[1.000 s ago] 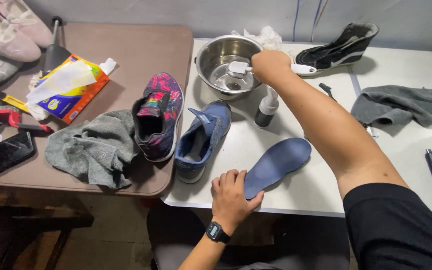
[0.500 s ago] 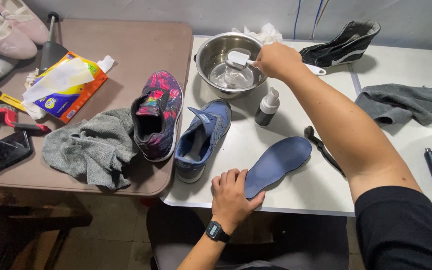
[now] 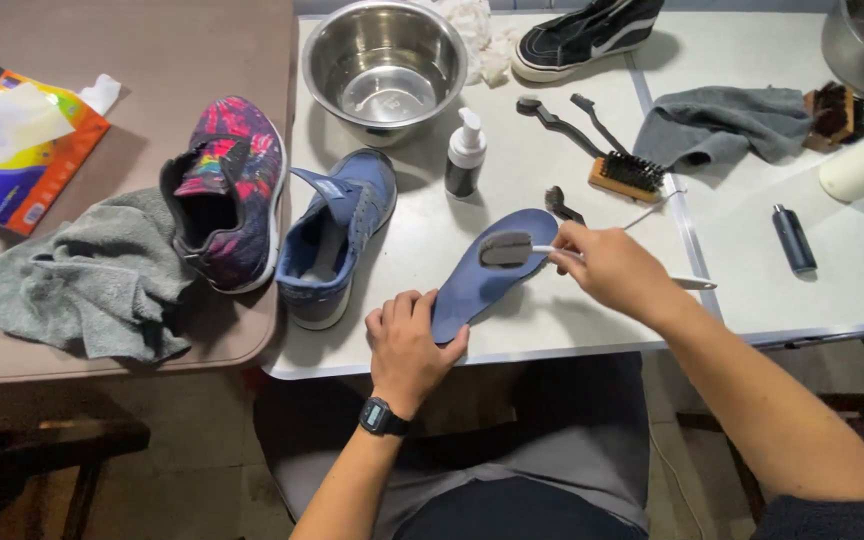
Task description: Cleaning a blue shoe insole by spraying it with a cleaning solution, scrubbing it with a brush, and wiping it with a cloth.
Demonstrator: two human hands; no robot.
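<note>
From above, the left hand [image 3: 407,345] lies flat with fingers spread, pinning the heel end of the blue insole [image 3: 487,270] at the white tabletop's [image 3: 732,290] front edge. The right hand [image 3: 607,268] is closed round a small brush [image 3: 508,248], whose head sits on the insole's toe end. Scrubbing looks barely begun; the blue shoe [image 3: 337,235] beside it and the bowl [image 3: 384,65] at the back edge sit untouched.

White table [image 3: 572,330], steel bowl [image 3: 384,66], blue shoe [image 3: 337,235], blue insole [image 3: 489,270], brushes [image 3: 624,172]
</note>
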